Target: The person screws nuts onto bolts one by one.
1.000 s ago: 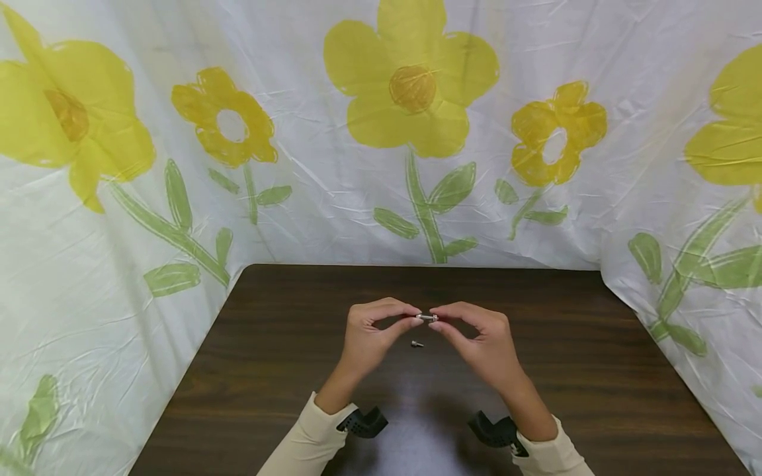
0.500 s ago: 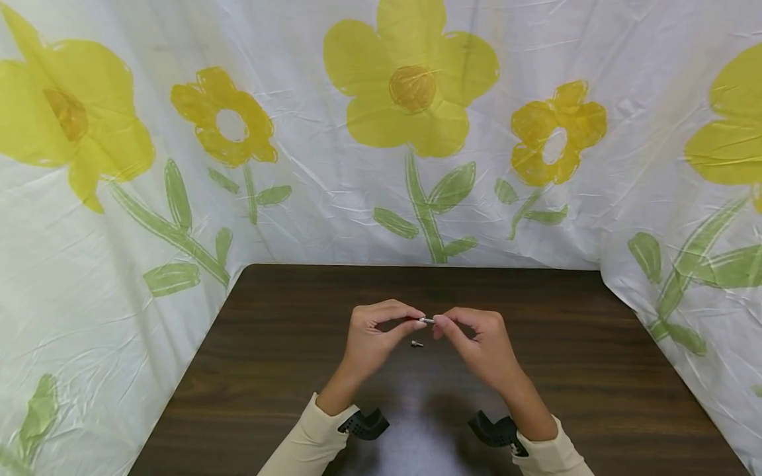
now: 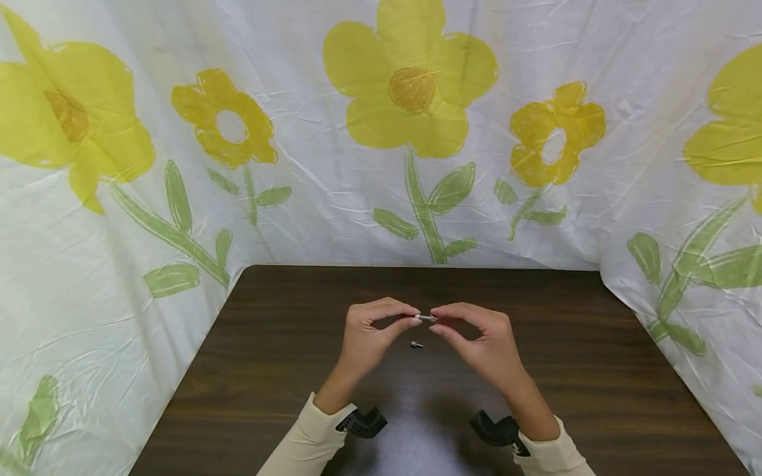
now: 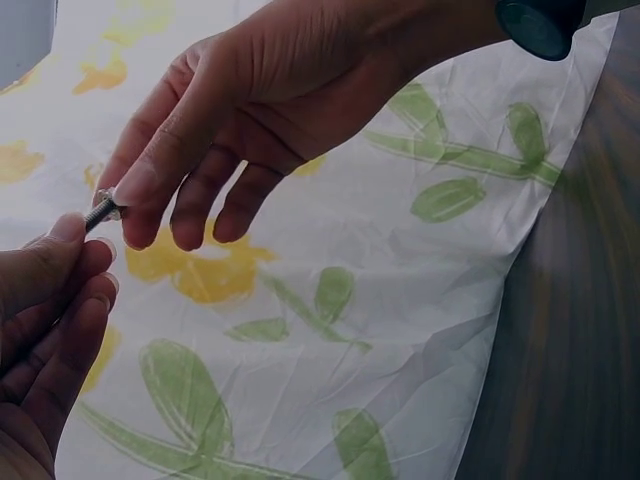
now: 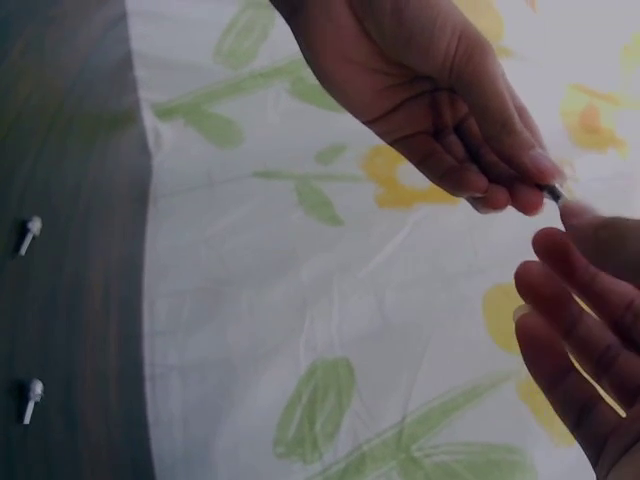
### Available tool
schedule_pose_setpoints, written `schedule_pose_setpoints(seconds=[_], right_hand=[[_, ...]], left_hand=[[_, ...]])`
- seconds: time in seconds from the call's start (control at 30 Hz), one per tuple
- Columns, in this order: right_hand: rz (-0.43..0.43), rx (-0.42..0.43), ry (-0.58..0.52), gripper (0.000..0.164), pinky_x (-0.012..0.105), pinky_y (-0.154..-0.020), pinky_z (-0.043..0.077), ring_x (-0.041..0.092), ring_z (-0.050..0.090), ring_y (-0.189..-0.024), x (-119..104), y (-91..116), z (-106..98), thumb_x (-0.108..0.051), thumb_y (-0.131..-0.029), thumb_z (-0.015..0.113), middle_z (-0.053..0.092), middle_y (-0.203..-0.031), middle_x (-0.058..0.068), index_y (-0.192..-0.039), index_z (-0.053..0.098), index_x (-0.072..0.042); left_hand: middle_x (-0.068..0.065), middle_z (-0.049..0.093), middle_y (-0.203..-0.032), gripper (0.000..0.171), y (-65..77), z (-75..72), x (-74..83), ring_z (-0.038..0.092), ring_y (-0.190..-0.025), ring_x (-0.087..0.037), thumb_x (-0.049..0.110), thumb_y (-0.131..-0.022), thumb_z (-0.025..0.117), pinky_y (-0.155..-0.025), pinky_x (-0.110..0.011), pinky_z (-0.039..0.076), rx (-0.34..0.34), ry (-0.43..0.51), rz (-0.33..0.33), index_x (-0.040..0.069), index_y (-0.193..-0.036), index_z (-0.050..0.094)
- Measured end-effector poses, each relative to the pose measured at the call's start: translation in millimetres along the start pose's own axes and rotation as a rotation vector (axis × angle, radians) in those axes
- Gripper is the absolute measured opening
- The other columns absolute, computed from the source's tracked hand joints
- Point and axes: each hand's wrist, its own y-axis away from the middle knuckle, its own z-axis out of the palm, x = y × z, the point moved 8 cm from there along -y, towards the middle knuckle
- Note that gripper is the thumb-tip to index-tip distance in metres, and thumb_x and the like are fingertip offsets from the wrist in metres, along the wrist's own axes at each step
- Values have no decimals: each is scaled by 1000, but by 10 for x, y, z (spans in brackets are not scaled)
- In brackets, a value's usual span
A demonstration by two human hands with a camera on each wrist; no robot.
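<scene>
Both hands meet above the dark wooden table (image 3: 286,383) over a small metal bolt (image 3: 425,318). My left hand (image 3: 370,334) pinches its left end between thumb and forefinger. At the other end my right hand (image 3: 482,340) has its thumb and forefinger tips around the thicker end. In the left wrist view the dark threaded shaft of the bolt (image 4: 97,214) shows between the two hands, with a silvery wider piece at the right fingertips. A second small bolt (image 3: 417,344) lies on the table just below the hands.
The right wrist view shows two small bolts on the tabletop, an upper bolt (image 5: 30,236) and a lower bolt (image 5: 33,400). A white curtain (image 3: 333,218) with yellow flowers surrounds the table's back and sides. Black wrist mounts (image 3: 366,423) hang inward from the sleeves.
Half a second ago the right thumb and forefinger were closed over the bolt's right end; now they are spread wider and more of that end shows. The left hand keeps its pinch, shifting slightly.
</scene>
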Motion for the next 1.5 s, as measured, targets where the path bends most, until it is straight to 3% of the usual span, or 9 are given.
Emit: schedule_pose_setpoints(seconds=[0.2,0.5,0.63,0.87,0.97,1.07,1.23,1.37,1.5], right_hand=[[2,12,-16,41,21,-73,58,20,74,-79,17,16,7,23,-65,81,76,-91,10,-98,77,0],[96,-28,-5,21,20,-69,56,12,70,-74,34,30,21,8,-86,76,75,-83,2,-94,76,-11],[150,-44,12,21,20,-69,55,10,69,-73,72,40,37,8,-89,72,72,-78,-5,-86,75,-13],[187,-65,56,26,21,-66,54,11,68,-69,111,54,57,6,-95,66,72,-75,-6,-80,74,-15],[195,-52,71,20,22,-66,55,11,70,-74,111,54,38,5,-91,71,74,-82,-4,-93,75,-14],[137,-18,60,35,24,-69,57,14,71,-79,64,33,10,8,-79,82,76,-91,2,-107,75,-11],[1,21,27,47,24,-71,58,17,71,-78,-19,4,-6,19,-64,85,76,-92,8,-104,76,-4],[-16,30,28,45,19,-69,56,17,71,-77,-17,8,-2,21,-62,84,75,-89,8,-100,77,-2],[9,10,30,39,18,-67,55,15,72,-78,-16,10,9,17,-69,83,76,-90,6,-101,77,-5]], left_hand=[[-15,74,-81,18,8,18,10,71,-75,-20,-19,-75,79,-69,-30,59,-10,17,9,-6,-88,75],[-14,74,-82,18,21,58,-10,71,-76,-20,-19,-75,79,-69,-31,59,-12,34,25,-8,-89,75],[-14,74,-82,19,17,66,1,71,-76,-20,-18,-75,79,-69,-31,59,-16,27,32,-6,-89,76],[-15,74,-82,17,20,80,17,71,-76,-20,-18,-76,79,-69,-32,59,-24,35,43,-7,-88,75],[-15,74,-81,16,38,69,-34,71,-75,-20,-15,-77,79,-68,-31,59,-15,29,38,-5,-89,76],[-14,74,-81,15,74,52,-139,71,-75,-20,-12,-79,80,-67,-31,59,-4,23,34,-3,-90,77],[-14,75,-84,13,107,36,-257,72,-77,-20,-8,-81,80,-69,-31,59,-4,31,26,-1,-92,78],[-13,75,-85,14,110,35,-260,72,-78,-20,-7,-81,81,-69,-32,59,-10,29,25,-1,-93,78],[-14,75,-85,16,122,35,-270,72,-78,-20,-10,-79,81,-69,-31,59,-11,23,21,-1,-93,78]])
